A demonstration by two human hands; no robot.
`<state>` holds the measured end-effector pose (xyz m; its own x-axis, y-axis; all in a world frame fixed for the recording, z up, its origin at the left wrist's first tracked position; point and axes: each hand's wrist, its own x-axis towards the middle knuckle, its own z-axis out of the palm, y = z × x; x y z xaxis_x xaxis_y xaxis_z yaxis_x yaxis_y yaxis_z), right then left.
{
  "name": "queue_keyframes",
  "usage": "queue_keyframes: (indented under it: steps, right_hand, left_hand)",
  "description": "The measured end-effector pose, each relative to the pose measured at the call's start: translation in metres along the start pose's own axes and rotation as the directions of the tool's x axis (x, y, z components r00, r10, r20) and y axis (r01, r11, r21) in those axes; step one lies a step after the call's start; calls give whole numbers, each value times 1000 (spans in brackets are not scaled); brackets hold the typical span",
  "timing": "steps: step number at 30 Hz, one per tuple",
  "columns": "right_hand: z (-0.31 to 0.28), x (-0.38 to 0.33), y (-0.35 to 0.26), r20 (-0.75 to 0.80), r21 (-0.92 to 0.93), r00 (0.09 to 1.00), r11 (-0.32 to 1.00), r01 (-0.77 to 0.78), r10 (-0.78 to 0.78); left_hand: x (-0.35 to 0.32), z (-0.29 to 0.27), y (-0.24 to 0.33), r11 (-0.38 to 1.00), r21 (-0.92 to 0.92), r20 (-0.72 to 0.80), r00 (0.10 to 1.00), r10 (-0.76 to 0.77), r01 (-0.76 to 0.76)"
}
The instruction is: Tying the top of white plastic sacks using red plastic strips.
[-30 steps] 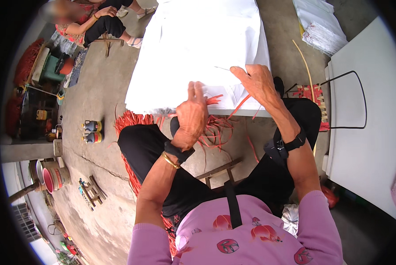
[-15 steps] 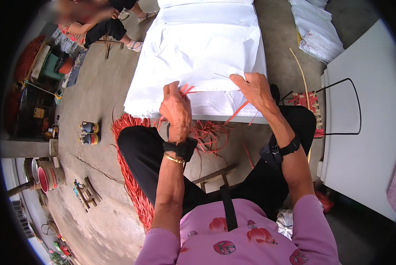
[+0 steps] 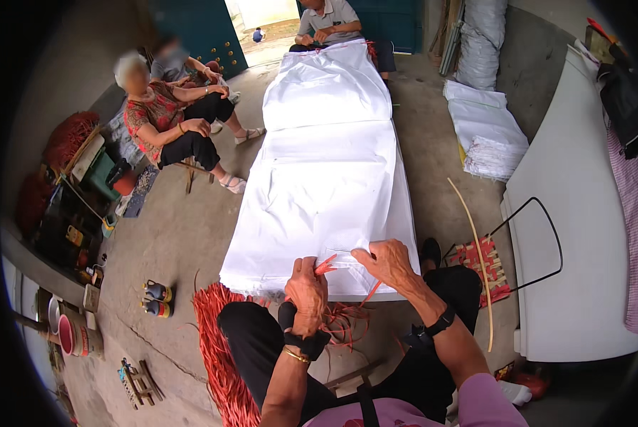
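Observation:
A stack of white sacks or sheets (image 3: 319,203) lies lengthwise before me, its near edge over my knees. At that edge my left hand (image 3: 307,295) is closed around a small bunch of red plastic strips (image 3: 325,265), whose ends stick out past the fingers. Just right of it, my right hand (image 3: 394,267) is closed in a pinch on a thin needle-like tool (image 3: 342,250) pointing left over the white material. One red strip (image 3: 373,290) hangs below the right hand. More loose red strips (image 3: 347,320) dangle under the edge.
A thick bundle of red strips (image 3: 219,341) lies by my left leg. Across the stack a person (image 3: 337,25) works at its far end; two others sit at left. Right are a woven stool (image 3: 479,274), a white cabinet-like panel (image 3: 582,235) and folded white sacks (image 3: 486,132).
The view has tilted up, showing the far end of the stack and more people. My hands have come closer together at the near edge, each keeping its hold.

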<state>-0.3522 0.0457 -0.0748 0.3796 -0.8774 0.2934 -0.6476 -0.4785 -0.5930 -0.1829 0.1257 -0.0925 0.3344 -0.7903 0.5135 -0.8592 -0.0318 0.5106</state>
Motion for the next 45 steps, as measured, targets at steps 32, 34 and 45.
queue_keyframes:
  steps: [32,34,45]
  right_hand:
    - [16,30,-25,92,447,984,877,-176,150]
    - [19,28,-19,-58,-58,993,994,96,-100]
    - [53,33,-25,331,692,903,579,-430,275]
  left_hand:
    - [20,-11,-27,993,-73,-259,960,-104,88]
    - [21,-12,-27,992,-95,-323,941,-105,79]
    - [9,24,26,984,-155,-168,984,63,-89]
